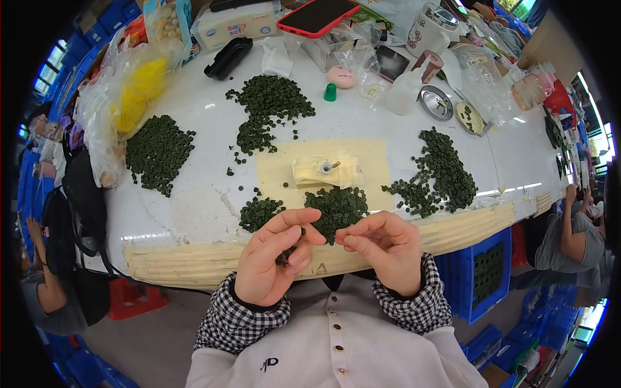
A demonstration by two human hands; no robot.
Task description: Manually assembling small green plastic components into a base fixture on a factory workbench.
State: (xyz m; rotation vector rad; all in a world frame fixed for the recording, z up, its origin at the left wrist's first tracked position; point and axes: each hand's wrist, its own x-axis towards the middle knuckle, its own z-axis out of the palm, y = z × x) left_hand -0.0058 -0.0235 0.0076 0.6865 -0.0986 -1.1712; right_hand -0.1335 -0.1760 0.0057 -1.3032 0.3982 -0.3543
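Observation:
My left hand (272, 258) is at the table's front edge, its fingers curled around several small dark green round pieces (284, 257). One such piece shows near its thumb tip. To its right, my right hand (387, 249) has thumb and forefinger pinched together; what is between them, if anything, is too small to make out. Just beyond both hands lies a heap of dark green round pieces (336, 210), with a smaller heap (260, 212) to its left. Behind them a small fixture with a metal pin (328, 168) is taped to the tabletop.
More green heaps lie at the far left (159, 154), back (270, 103) and right (446, 171). A red-edged phone (318, 17), wipes pack (236, 26), round tins (436, 103) and plastic bags line the back. A blue crate (475, 278) stands below right. Other people sit on both sides.

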